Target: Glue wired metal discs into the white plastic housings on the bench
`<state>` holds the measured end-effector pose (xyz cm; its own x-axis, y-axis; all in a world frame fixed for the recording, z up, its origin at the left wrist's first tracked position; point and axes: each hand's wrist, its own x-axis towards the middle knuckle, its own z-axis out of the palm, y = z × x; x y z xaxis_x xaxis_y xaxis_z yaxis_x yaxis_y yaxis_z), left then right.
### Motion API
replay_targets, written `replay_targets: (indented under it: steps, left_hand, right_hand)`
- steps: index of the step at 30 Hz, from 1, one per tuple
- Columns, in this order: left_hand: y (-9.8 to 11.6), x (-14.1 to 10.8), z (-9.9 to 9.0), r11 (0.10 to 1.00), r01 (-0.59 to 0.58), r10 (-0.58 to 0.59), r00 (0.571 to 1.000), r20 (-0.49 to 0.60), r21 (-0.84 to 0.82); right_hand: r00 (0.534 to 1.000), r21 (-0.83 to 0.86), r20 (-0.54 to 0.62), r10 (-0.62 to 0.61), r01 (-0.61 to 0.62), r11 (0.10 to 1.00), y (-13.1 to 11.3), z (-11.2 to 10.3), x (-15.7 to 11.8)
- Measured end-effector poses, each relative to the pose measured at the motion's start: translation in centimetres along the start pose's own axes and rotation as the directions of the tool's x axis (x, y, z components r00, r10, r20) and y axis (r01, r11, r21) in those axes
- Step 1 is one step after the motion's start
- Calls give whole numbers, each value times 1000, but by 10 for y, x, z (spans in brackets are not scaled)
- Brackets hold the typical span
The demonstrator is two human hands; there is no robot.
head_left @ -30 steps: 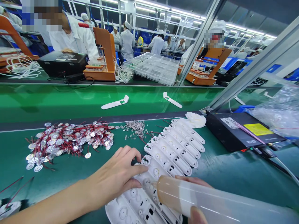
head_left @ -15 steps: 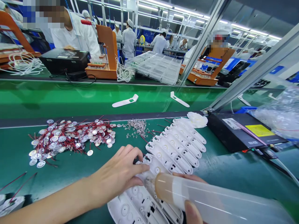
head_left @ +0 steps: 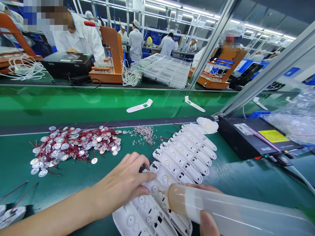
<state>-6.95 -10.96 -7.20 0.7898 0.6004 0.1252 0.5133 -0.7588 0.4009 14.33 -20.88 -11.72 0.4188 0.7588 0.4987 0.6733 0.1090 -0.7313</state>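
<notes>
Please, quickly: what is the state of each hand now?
Left hand: partly curled, touching a white shell; gripping cannot be told.
Right hand: closed, holding a tube.

White parts (head_left: 136, 108) on the green belt (head_left: 73, 101) have slid right, and the tube (head_left: 228, 206) has drawn back slightly.

White shells (head_left: 169, 179): long, round-ended plastic; hollow faces up; side by side in a slanting row; circular recesses, slots visible; yellowish rings in several; translucent tube (head_left: 236, 207): thick, amber-brown front; body right of the shells, narrow nozzle over a near one; contact unclear.
</notes>
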Motion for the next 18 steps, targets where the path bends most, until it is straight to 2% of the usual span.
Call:
replay_targets:
  steps: [6,18]
  left_hand:
    - [-1,0,1,1000,-2,2,1000,-5,-4]
    - [0,0,3,1000,-5,5,1000,-25,9]
  right_hand:
    - [998,65,12,62,-62,996,-2,-3,0]
    - [998,163,14,58,-60,985,2,-1,1]
